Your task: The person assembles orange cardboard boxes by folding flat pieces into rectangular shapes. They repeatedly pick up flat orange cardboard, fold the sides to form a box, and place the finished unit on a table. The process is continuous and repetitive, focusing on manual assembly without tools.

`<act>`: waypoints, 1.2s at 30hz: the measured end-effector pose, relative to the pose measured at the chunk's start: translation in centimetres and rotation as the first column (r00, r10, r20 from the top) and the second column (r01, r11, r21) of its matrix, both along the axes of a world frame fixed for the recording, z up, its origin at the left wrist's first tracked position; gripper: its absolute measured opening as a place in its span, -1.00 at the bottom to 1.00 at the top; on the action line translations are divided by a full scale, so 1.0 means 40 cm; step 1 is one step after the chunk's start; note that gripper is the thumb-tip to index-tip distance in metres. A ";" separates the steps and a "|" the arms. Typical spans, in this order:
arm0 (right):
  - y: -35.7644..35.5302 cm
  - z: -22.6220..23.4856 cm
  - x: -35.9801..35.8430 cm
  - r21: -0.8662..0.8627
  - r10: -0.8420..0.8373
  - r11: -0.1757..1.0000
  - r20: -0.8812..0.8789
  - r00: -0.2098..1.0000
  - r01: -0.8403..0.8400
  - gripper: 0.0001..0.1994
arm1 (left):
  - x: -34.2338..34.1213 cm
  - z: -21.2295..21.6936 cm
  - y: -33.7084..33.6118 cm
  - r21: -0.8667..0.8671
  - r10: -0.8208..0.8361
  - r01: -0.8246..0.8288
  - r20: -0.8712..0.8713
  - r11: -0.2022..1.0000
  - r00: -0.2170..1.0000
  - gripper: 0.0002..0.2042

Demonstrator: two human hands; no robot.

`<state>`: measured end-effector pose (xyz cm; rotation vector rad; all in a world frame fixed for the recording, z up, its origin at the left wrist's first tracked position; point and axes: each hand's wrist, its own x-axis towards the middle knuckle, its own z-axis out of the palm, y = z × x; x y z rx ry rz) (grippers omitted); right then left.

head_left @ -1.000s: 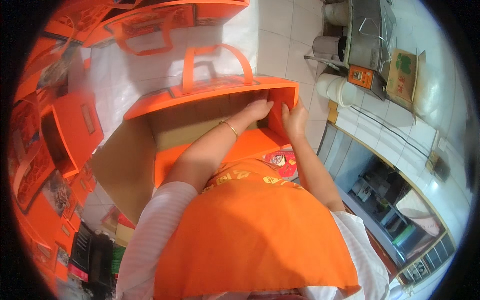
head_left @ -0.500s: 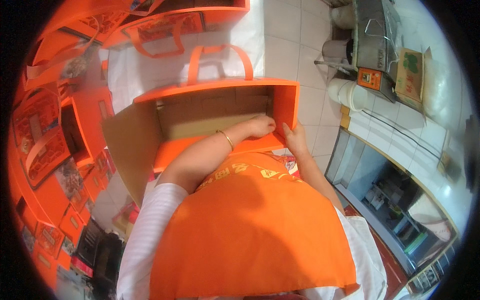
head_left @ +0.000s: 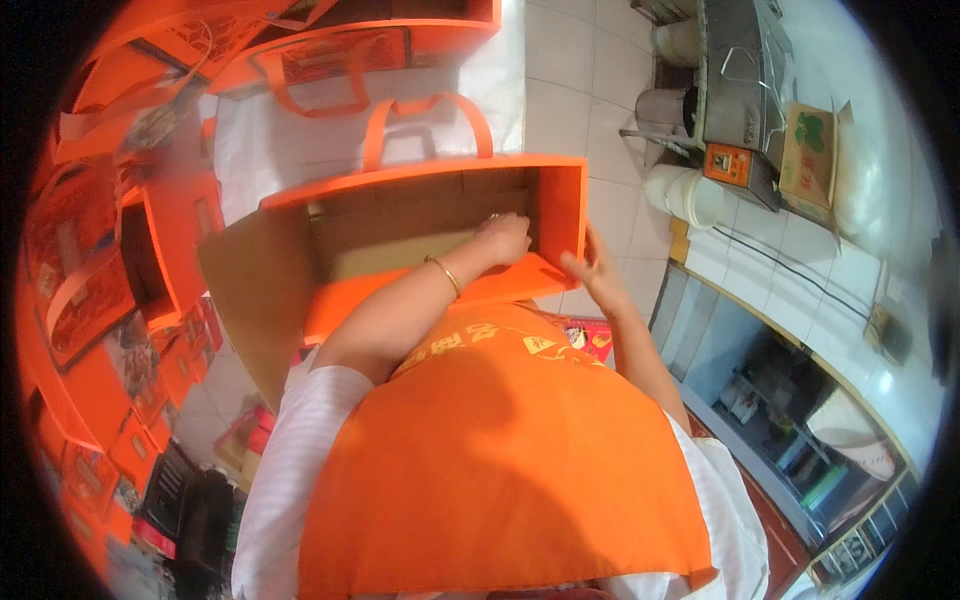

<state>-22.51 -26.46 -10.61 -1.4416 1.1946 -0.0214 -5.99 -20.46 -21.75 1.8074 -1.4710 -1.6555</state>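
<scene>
The left hand (head_left: 505,238) reaches inside the open orange box (head_left: 430,235), fingers curled against its cardboard lining. The right hand (head_left: 590,272) steadies the outer right wall with fingers spread. The box looks light and stiff; its edges or handle (head_left: 425,120) suit gripping.

The fingertips of the left hand (head_left: 507,238) are hidden inside the orange box (head_left: 560,205), and bags at nine o'clock are blurred.

Head-worn fisheye, steeply downward, close
</scene>
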 end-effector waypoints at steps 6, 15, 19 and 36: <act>-0.128 -0.068 0.147 -0.621 0.148 0.767 -0.074 0.986 -0.162 -0.26 | 0.107 0.100 -0.014 -0.205 0.211 -0.191 0.080 0.960 0.974 -0.65; -0.214 -0.136 0.244 -0.765 0.188 0.490 -0.376 0.907 -0.418 -0.68 | 0.224 0.204 0.117 -0.315 0.389 -0.326 0.162 0.891 0.907 -0.64; -0.279 -0.174 0.282 -0.755 0.182 0.507 -0.376 0.908 -0.415 -0.78 | 0.237 0.290 0.192 -0.412 0.473 -0.401 0.088 0.818 0.876 -0.63; 0.029 0.028 0.553 -0.971 0.871 0.020 -0.101 0.481 -0.240 -0.55 | 0.379 0.447 0.547 -0.545 0.951 -0.827 -0.156 0.142 0.266 -0.62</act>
